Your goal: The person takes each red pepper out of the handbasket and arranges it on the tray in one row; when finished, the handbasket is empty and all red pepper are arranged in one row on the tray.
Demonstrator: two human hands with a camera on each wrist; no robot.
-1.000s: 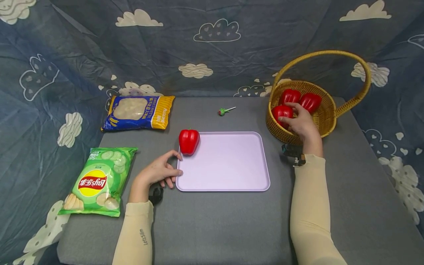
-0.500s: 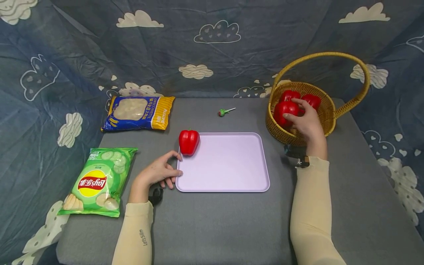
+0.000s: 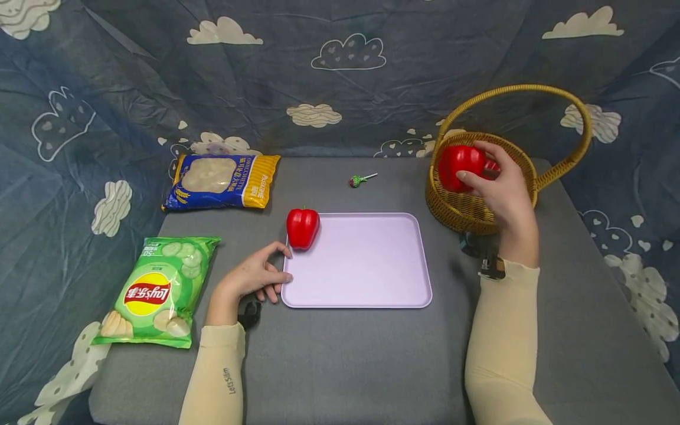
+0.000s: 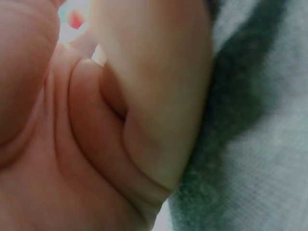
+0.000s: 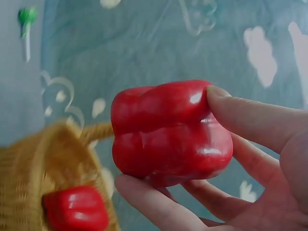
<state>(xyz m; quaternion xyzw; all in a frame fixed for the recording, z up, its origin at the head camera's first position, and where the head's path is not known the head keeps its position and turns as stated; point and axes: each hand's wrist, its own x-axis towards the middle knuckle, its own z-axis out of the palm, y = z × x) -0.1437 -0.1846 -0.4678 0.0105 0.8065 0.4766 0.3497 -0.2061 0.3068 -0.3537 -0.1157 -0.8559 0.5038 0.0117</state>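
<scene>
My right hand [image 3: 507, 192] grips a red bell pepper [image 3: 459, 168] between thumb and fingers, held up over the wicker basket [image 3: 454, 215]. In the right wrist view the held pepper [image 5: 171, 132] is apart from another red pepper [image 5: 77, 209] inside the basket. From the head, what else lies in the basket is mostly hidden behind the hand and held pepper. My left hand [image 3: 249, 274] rests at the left edge of a pale purple tray [image 3: 361, 262], thumb and forefinger touching the rim. One red bell pepper [image 3: 303, 228] sits at the tray's upper left corner.
A green Lay's chip bag [image 3: 154, 295] lies at the left, with a blue and yellow pasta bag [image 3: 220, 181] behind it. A small green lollipop [image 3: 357, 180] lies beyond the tray. The basket's tall handle [image 3: 523, 88] arches over it. Dark cloud-patterned cloth hangs behind.
My right hand has taken hold of a pepper in the basket and raised it up from the others, shifting slightly right. The left hand and the tray stay where they were.
</scene>
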